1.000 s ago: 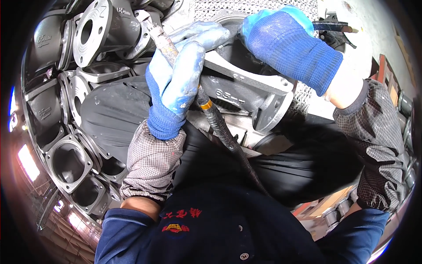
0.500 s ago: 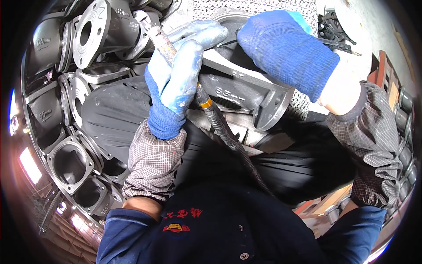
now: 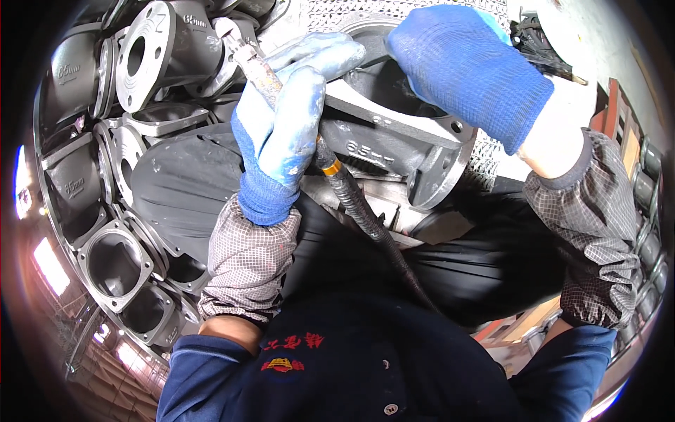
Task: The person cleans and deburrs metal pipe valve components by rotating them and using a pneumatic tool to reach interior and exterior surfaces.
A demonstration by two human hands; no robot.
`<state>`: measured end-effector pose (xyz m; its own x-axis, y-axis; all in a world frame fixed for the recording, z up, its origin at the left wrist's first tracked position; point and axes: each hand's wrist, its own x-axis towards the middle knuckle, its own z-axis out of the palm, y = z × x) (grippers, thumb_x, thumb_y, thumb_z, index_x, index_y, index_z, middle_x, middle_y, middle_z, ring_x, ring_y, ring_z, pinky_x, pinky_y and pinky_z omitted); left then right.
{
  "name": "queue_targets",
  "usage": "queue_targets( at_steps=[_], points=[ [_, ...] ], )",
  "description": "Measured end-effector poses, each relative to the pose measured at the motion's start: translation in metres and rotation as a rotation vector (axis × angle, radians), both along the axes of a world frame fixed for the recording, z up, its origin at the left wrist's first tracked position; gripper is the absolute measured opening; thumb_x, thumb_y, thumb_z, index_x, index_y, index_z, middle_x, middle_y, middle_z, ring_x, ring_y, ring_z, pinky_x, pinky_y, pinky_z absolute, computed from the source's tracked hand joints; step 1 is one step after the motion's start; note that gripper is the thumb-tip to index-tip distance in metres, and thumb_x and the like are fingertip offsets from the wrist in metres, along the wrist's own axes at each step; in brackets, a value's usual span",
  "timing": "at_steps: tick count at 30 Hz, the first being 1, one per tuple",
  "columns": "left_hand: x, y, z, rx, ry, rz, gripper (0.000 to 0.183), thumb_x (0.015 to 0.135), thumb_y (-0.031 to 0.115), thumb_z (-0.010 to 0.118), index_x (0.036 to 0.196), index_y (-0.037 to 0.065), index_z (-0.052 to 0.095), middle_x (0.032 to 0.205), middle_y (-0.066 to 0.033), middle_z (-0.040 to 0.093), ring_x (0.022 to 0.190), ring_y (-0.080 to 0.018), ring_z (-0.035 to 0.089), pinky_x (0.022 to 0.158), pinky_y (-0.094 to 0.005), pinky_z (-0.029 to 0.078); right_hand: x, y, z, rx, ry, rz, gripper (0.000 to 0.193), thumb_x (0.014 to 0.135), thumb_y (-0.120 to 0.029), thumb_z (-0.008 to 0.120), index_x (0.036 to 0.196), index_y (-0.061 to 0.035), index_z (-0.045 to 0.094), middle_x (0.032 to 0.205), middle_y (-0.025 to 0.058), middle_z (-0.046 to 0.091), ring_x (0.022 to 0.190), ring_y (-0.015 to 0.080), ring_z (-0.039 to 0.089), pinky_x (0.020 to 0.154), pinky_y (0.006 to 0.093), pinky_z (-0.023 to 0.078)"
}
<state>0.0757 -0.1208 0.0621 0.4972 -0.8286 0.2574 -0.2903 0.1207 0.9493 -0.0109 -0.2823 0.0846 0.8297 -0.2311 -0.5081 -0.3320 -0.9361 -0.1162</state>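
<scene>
My left hand (image 3: 285, 126), in a blue knit glove with a pale, worn coating, grips a slim, worn metal air tool (image 3: 259, 72) between thumb and palm. Its fingers lie stretched toward the casting's rim. A black wrapped hose (image 3: 358, 211) with a yellow band runs from the tool down over my lap. In front of me a grey cast-iron valve body (image 3: 344, 141) lies on its side, its flange facing right. Over its wide opening is my right hand (image 3: 467, 70), curled in a blue glove; the fingertips and anything within them are hidden.
Several similar grey castings (image 3: 112, 260) are stacked along the left. A perforated metal mat (image 3: 330, 13) lies beneath the work. Dark scraps (image 3: 538, 46) sit at the far right, beside a reddish frame (image 3: 612, 116). More round castings (image 3: 650, 162) line the right edge.
My right hand has shifted slightly right and up, uncovering more of the casting's opening and a bolt hole at its corner. My left hand and the tool have hardly moved.
</scene>
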Motion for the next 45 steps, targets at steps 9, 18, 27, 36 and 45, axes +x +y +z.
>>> queue_targets(
  at_steps=[9,18,27,36,45],
  points=[
    [0.002,0.002,-0.003,0.032,-0.036,0.012,0.025,0.090,0.012,0.048,0.100,-0.001,0.066,0.104,-0.0145,0.064,0.100,-0.0227,0.059,0.089,-0.0327,0.046,-0.010,-0.004,0.000,0.036,-0.178,0.080,0.008,0.077,-0.009,0.065,0.079,-0.0026,0.069,0.076,0.0151,0.066,0.070,0.0255,0.067,0.064,0.0364,0.056],
    [0.008,0.013,-0.004,0.050,-0.014,0.043,0.030,0.090,0.015,0.048,0.103,-0.004,0.066,0.108,-0.0169,0.063,0.105,-0.0246,0.058,0.093,-0.0345,0.044,0.001,0.003,0.002,0.088,-0.217,0.133,0.008,0.076,-0.004,0.060,0.077,0.0003,0.067,0.075,0.0178,0.065,0.070,0.0277,0.067,0.065,0.0370,0.055],
    [0.001,0.007,-0.002,0.027,0.030,0.033,0.029,0.090,0.014,0.047,0.104,-0.004,0.065,0.108,-0.0167,0.063,0.103,-0.0239,0.059,0.092,-0.0337,0.045,-0.007,-0.014,0.014,0.043,-0.225,0.135,0.010,0.075,-0.009,0.061,0.073,-0.0003,0.066,0.068,0.0178,0.063,0.064,0.0297,0.064,0.061,0.0368,0.052],
    [0.002,0.002,-0.005,0.060,-0.079,0.008,0.029,0.089,0.012,0.046,0.103,-0.002,0.066,0.110,-0.0159,0.063,0.105,-0.0237,0.058,0.093,-0.0333,0.044,-0.011,-0.010,-0.007,0.011,-0.286,0.196,0.013,0.083,-0.010,0.061,0.088,-0.0006,0.068,0.079,0.0152,0.067,0.071,0.0231,0.068,0.062,0.0336,0.057],
    [0.001,0.010,0.000,0.096,-0.040,0.054,0.030,0.090,0.013,0.046,0.105,-0.003,0.065,0.110,-0.0166,0.062,0.106,-0.0241,0.058,0.093,-0.0337,0.044,-0.009,0.000,-0.010,0.054,-0.354,0.170,0.007,0.077,-0.003,0.060,0.076,-0.0005,0.067,0.081,0.0178,0.065,0.075,0.0279,0.067,0.067,0.0363,0.055]
  ],
)
